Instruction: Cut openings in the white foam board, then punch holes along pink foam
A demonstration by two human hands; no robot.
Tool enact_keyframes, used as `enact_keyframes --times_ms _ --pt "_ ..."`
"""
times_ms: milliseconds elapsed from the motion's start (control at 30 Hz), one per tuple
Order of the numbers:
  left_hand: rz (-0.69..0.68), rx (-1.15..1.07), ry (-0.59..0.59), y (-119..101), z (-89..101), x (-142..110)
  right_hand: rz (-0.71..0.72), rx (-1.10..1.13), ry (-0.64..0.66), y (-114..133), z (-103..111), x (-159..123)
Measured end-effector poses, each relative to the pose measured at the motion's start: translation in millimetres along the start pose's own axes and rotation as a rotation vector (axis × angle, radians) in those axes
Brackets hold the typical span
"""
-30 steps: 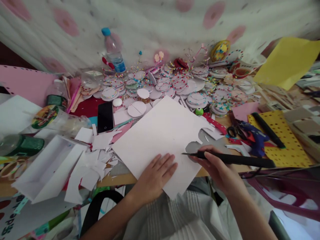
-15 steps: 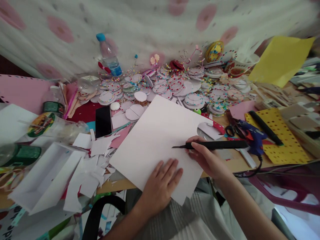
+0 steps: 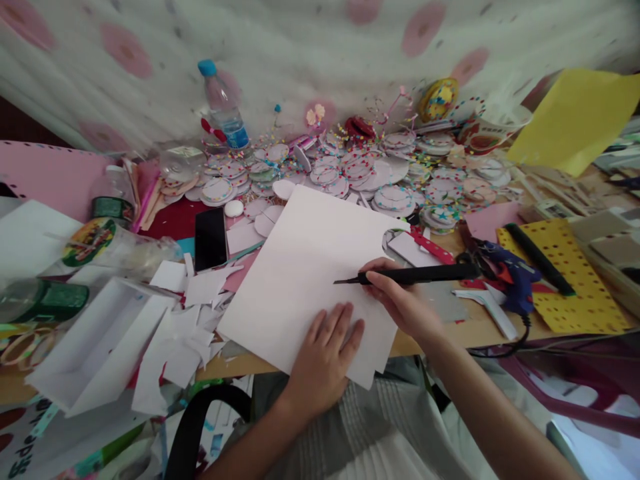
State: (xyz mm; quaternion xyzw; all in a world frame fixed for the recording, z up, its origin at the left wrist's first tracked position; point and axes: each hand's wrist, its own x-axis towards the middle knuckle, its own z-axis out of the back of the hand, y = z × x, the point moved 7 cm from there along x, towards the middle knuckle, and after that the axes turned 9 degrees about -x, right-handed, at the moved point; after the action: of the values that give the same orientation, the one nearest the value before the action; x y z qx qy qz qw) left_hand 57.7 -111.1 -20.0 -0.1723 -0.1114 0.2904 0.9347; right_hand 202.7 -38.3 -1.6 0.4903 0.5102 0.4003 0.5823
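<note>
A large white sheet of card (image 3: 305,267) lies in front of me, hanging over the table's near edge. My left hand (image 3: 325,353) lies flat on its lower part, fingers stretched out, pressing it down. My right hand (image 3: 400,300) is closed around a long black knife-like tool (image 3: 420,275). The tool lies nearly level, its thin tip pointing left over the middle of the sheet. A rounded notch is cut out of the sheet's right edge.
White offcuts (image 3: 190,320) and an open white box (image 3: 95,340) lie at left, beside a black phone (image 3: 211,237). Several decorated paper discs (image 3: 360,167) and a water bottle (image 3: 223,107) fill the back. A blue glue gun (image 3: 510,277), scissors and yellow perforated sheet (image 3: 570,280) sit right.
My right hand has carried the tool's tip left, from the sheet's notched right edge to over its middle. The sheet has shifted slightly; my left hand stays pressed on it.
</note>
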Motion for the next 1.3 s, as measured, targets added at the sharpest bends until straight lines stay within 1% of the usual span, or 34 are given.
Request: enact_keyframes --times_ms 100,133,200,267,333,400,500,567,633,700,867,967,1033,1200,1300 --pt "-0.007 0.008 0.014 -2 0.1 0 0.030 -0.083 -0.015 -3 5 -2" --pt "-0.005 0.011 0.016 -2 0.4 0 0.043 -0.110 -0.040 -3 10 -4" --pt "0.008 0.013 0.017 -2 0.5 0 0.085 -0.156 -0.133 0 23 -10" --pt "0.010 0.011 0.000 -1 1.0 -1 0.113 -0.154 -0.229 4 37 -19" --pt "-0.032 0.022 -0.040 -3 2.0 -3 0.092 -0.087 -0.265 4 46 -28" --pt "-0.088 0.044 -0.091 -6 3.3 -5 0.037 -0.044 -0.246 -2 47 -36" --pt "-0.118 0.040 -0.127 -7 3.4 -7 -0.007 -0.092 -0.182 -15 43 -46" --pt "-0.124 0.026 -0.141 -7 3.2 -8 -0.001 -0.147 -0.130 -24 39 -50" --pt "-0.144 0.028 -0.166 -9 3.9 -9 0.034 -0.216 -0.091 -28 35 -52" --pt "-0.165 0.041 -0.192 -10 4.6 -10 0.075 -0.305 -0.045 -27 30 -52" --pt "-0.170 0.024 -0.237 -9 4.9 -11 0.142 -0.499 0.089 -14 12 -48" --pt "-0.169 0.013 -0.277 -9 5.9 -12 0.181 -0.584 0.130 -10 6 -46" --pt "-0.165 0.008 -0.289 -9 5.7 -12 0.187 -0.600 0.139 -10 6 -46" --pt "-0.155 0.001 -0.253 -9 2.2 -12 0.164 -0.573 0.160 -14 4 -44" --pt "-0.153 -0.003 -0.252 -9 2.4 -12 0.168 -0.566 0.162 -12 1 -43"
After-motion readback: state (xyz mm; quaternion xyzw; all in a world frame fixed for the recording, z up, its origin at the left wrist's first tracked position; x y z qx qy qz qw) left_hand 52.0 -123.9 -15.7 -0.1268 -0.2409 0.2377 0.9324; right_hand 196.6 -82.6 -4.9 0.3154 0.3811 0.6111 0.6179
